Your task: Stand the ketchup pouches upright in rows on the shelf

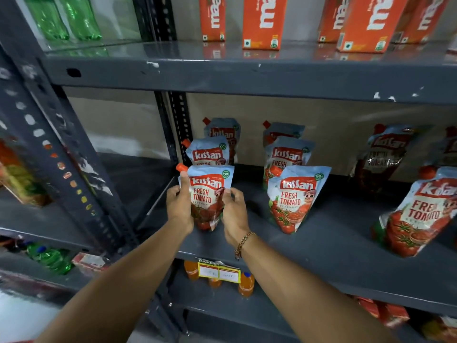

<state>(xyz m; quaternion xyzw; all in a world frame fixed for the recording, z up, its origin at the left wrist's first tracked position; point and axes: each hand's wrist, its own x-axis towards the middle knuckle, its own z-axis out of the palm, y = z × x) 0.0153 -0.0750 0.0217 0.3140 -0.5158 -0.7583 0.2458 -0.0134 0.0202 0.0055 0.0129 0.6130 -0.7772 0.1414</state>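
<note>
Three rows of ketchup pouches stand on the middle shelf [321,246]. The left row holds three pouches, one behind another; its front pouch [210,194] is gripped on both sides, the left hand [178,201] closed on its left edge with the thumb raised just under the red spout cap [181,167], the right hand [233,206] pinching its right edge. Its base sits at or just above the shelf; contact cannot be told. The middle row also shows three pouches, the front one [294,199] standing free and leaning slightly right. At right, a front pouch [418,214] tilts to the right, with a darker, blurred one [385,157] behind it; a further pouch is cut by the frame edge.

Judged from this layout, two rows look complete once the held pouch is released, while the right-hand side seems less orderly and may need straightening. No loose supply of pouches is in view. Juice cartons [263,21] occupy the shelf above.
</note>
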